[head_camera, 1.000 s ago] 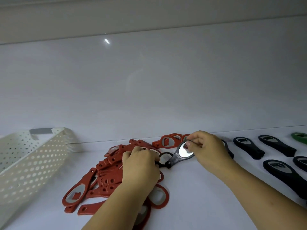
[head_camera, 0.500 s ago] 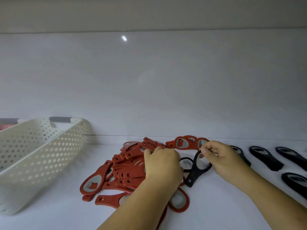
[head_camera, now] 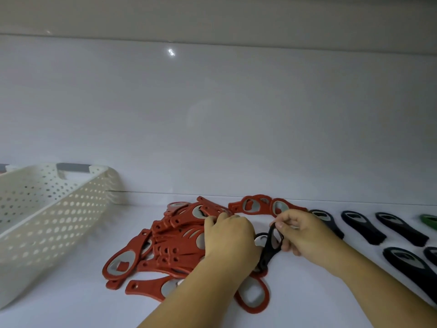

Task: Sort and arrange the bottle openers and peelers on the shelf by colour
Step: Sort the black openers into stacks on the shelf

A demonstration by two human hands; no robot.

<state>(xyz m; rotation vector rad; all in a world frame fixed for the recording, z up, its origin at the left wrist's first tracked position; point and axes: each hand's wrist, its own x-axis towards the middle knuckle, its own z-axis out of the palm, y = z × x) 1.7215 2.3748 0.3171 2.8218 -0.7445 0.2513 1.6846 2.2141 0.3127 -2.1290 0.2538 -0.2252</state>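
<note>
A heap of several red bottle openers (head_camera: 170,242) lies on the white shelf (head_camera: 71,311), with two more red ones (head_camera: 254,205) at the back. My left hand (head_camera: 228,240) rests palm-down on the heap's right side, fingers curled on the red openers. My right hand (head_camera: 300,230) pinches the ring end of a black bottle opener (head_camera: 269,252), which stands tilted with its handle down beside the heap. Several black openers (head_camera: 361,227) lie in rows to the right. A green opener (head_camera: 429,220) shows at the right edge.
A white perforated basket (head_camera: 54,223) with a grey handle stands at the left, close to the heap. The shelf's white back wall (head_camera: 212,126) rises right behind the openers.
My right hand has turned the black opener from lying flat to standing on its handle end. My left hand stays on the red heap. The camera view has shifted.
</note>
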